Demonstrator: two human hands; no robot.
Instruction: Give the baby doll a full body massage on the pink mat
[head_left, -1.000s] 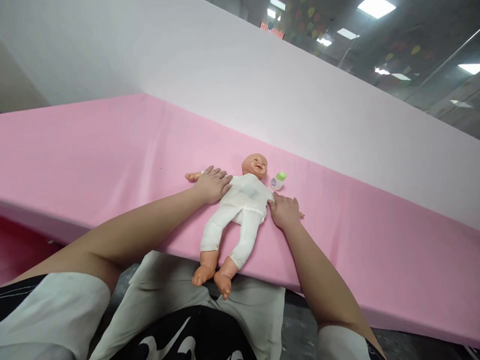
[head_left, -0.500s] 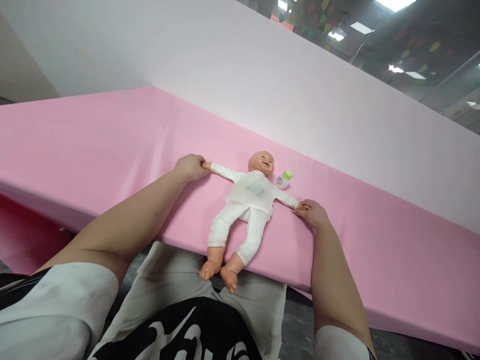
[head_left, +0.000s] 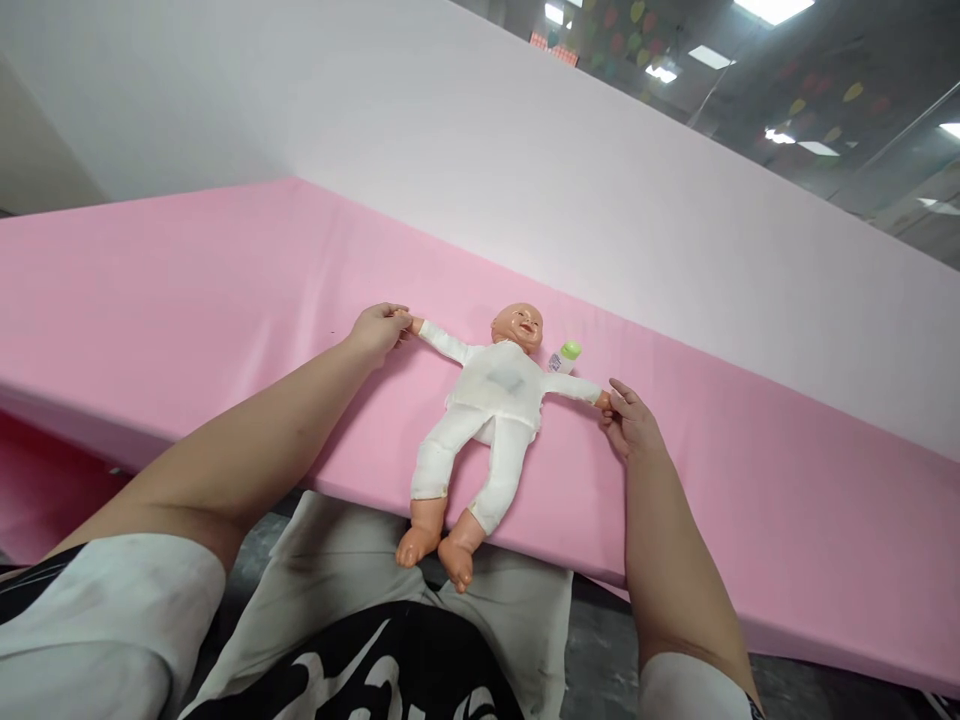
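A baby doll with a white cloth body lies on its back on the pink table cover. Its head points to the wall and its bare feet hang over the near edge. My left hand is closed around the doll's hand on the left. On the right, my right hand holds the doll's other hand between thumb and fingers, and that arm is stretched outward. Close to the doll's head lies a small bottle with a green cap, touched by neither hand.
A plain white wall rises behind the table, with a window at upper right showing ceiling lights. The table's near edge runs across my lap. Red cloth hangs at lower left.
My right hand has risen slightly, lifting the doll's arm on that side, and its fingers have shifted. My left hand still holds the other doll hand. The view has moved a little.
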